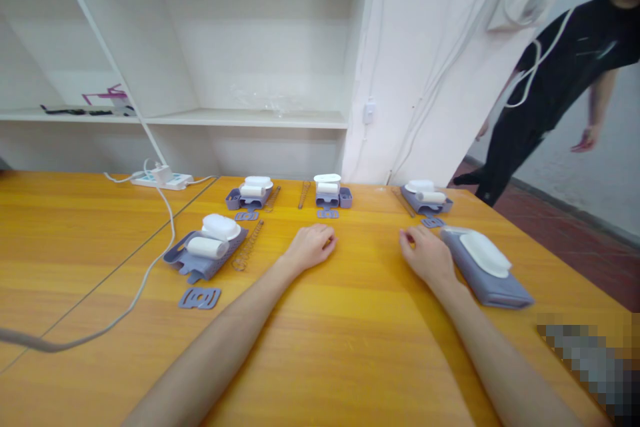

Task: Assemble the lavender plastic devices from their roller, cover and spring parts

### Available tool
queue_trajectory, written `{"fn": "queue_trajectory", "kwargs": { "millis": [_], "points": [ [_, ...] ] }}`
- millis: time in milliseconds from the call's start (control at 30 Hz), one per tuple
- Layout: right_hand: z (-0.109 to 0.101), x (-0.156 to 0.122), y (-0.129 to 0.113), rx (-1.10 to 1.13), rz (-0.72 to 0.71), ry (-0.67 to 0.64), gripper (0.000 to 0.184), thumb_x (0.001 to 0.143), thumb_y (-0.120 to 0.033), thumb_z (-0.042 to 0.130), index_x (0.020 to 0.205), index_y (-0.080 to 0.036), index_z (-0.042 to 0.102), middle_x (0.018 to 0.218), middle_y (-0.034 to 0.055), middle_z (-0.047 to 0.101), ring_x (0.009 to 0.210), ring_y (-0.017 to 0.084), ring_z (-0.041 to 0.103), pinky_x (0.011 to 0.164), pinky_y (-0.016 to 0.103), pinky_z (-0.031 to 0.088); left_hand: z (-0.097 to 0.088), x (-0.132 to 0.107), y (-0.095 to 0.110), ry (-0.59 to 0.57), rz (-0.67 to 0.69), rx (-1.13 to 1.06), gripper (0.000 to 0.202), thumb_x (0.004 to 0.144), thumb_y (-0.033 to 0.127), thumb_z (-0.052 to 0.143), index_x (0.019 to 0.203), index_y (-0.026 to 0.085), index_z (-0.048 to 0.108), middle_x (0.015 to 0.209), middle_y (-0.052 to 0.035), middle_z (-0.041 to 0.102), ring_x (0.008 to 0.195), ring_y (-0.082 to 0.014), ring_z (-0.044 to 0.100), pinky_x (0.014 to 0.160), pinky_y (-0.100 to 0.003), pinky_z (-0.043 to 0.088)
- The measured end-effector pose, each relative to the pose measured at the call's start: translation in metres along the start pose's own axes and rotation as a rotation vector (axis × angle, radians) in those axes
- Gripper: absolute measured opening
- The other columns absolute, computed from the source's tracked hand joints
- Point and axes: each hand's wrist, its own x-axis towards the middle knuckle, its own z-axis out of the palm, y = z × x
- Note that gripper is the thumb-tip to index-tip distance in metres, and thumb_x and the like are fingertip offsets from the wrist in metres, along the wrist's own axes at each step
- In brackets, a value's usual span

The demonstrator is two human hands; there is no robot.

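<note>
My left hand [311, 245] rests on the table, its fingers curled with nothing seen in them. Also curled and holding nothing visible is my right hand [426, 255], just left of a grey-purple case [465, 267] with a white oval piece [486, 255] on top. To the left lies an open grey-purple holder [183, 255] bearing a white oval piece [220, 227] and a white cylinder [207, 247]. A metal coil spring [249, 247] lies beside it, a flat slotted plate [200, 298] in front.
Similar part sets stand along the back: one holder [233, 199] at left, one [327, 200] at centre, one [415, 200] at right. A power strip [175, 181] and white cable [167, 240] lie left. A person [555, 73] stands beyond the table's right edge.
</note>
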Motion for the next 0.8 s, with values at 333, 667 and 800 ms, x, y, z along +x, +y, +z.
{"fn": "queue_trajectory", "kwargs": {
  "millis": [333, 667, 800],
  "points": [
    [0.0105, -0.0050, -0.0129, 0.072, -0.018, -0.267, 0.034, 0.089, -0.038, 0.036, 0.070, -0.019, 0.058, 0.078, 0.0046, 0.066, 0.069, 0.017, 0.059, 0.054, 0.026, 0.028, -0.0017, -0.0009, 0.0013, -0.036, -0.031, 0.023, 0.012, 0.084, 0.026, 0.042, 0.081, 0.021, 0.052, 0.075, -0.0016, 0.065, 0.068, -0.0162, 0.060, 0.059, -0.024, 0.039],
    [0.0105, -0.0041, -0.0124, 0.087, -0.019, -0.261, 0.033, 0.088, -0.038, 0.037, 0.069, -0.019, 0.058, 0.077, 0.0042, 0.066, 0.070, 0.017, 0.060, 0.054, 0.027, 0.028, -0.0039, -0.0011, 0.0021, -0.040, -0.045, 0.013, 0.010, 0.083, 0.025, 0.042, 0.082, 0.021, 0.052, 0.075, -0.0015, 0.065, 0.068, -0.0159, 0.061, 0.060, -0.024, 0.040],
    [0.0103, -0.0041, -0.0124, 0.090, -0.009, -0.268, 0.033, 0.088, -0.038, 0.038, 0.069, -0.019, 0.058, 0.077, 0.0046, 0.066, 0.070, 0.017, 0.060, 0.054, 0.027, 0.028, -0.0034, -0.0009, 0.0019, -0.042, -0.052, 0.017, 0.011, 0.083, 0.026, 0.042, 0.083, 0.021, 0.052, 0.076, -0.0019, 0.065, 0.069, -0.0159, 0.061, 0.060, -0.024, 0.041]
  ]
}}
